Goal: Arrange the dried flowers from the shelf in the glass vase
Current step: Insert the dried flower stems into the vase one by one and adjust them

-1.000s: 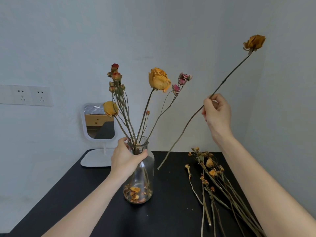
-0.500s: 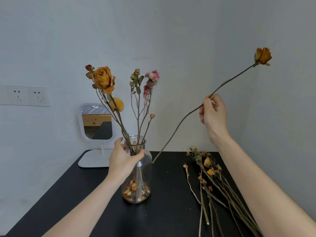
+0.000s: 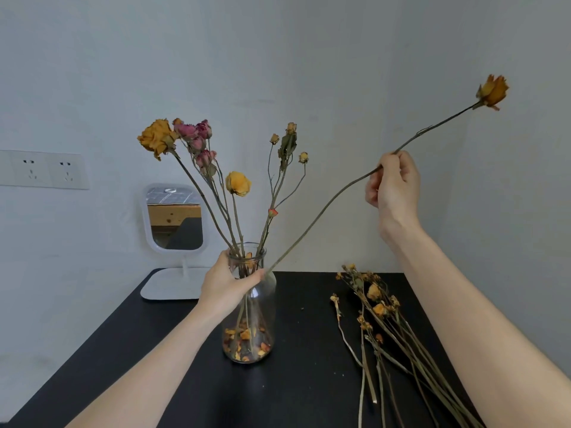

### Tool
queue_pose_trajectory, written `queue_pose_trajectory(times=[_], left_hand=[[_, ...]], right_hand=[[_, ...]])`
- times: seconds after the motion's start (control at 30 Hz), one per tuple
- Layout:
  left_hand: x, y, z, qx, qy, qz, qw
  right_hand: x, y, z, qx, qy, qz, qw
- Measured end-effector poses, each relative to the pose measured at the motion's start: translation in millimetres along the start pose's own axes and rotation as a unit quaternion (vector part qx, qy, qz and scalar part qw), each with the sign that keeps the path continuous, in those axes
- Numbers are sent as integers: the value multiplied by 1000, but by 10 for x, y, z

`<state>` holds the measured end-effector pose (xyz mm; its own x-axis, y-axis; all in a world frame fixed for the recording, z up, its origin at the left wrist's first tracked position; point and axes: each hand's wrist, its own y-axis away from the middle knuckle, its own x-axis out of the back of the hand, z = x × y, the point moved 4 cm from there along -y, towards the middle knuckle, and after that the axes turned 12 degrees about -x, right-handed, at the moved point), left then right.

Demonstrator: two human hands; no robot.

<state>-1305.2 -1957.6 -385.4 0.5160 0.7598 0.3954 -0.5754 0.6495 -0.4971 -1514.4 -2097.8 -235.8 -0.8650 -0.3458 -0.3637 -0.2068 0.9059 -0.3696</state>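
A clear glass vase [image 3: 261, 307] stands on the black table [image 3: 302, 390], with loose petals at its bottom and several dried flowers [image 3: 216, 168] rising from it. My left hand [image 3: 224, 287] grips the vase at its neck. My right hand [image 3: 394, 188] pinches a long-stemmed dried orange rose [image 3: 493, 91] near mid-stem. The stem slants down to the left, its lower tip just outside the vase's neck by my left fingers. More dried flowers lie in a loose pile [image 3: 380, 319] on the table to the right.
A small white table mirror [image 3: 174, 219] on a flat base stands behind the vase at the left, against the wall. A double wall socket [image 3: 44, 169] is at far left. The wall corner runs close behind the table's right side.
The vase has turned, so the flowers in it have swung to new positions. My right hand has lowered the rose, bringing its stem tip leftward to the vase's neck.
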Motion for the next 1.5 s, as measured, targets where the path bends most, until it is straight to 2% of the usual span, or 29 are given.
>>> queue_pose_trajectory(times=[0.23,0.5,0.67,0.8,0.93,1.13,1.37,1.5], left_hand=[[12,-24,-18,5,26,-18,999],[23,-19,-45,5,24,-22,999],[40,5,-49,-2,23,-29,999],[62,23,-46,-13,26,-34,999],[96,47,-51,-14,20,-42,999],[102,64,-42,-13,21,-48,999],[99,69,-29,-21,15,-47,999],[102,87,-37,-24,15,-48,998]], right_hand=[[-131,-42,-242,17,-90,1,996],[-375,1,-481,67,-107,-29,992],[-668,75,-559,125,16,-80,989],[-909,146,-455,125,124,-136,975],[-1034,171,-406,93,135,-161,973],[-1115,141,-496,123,154,-182,964],[-1218,177,-117,68,280,-234,928],[-1251,229,63,35,399,-283,871]])
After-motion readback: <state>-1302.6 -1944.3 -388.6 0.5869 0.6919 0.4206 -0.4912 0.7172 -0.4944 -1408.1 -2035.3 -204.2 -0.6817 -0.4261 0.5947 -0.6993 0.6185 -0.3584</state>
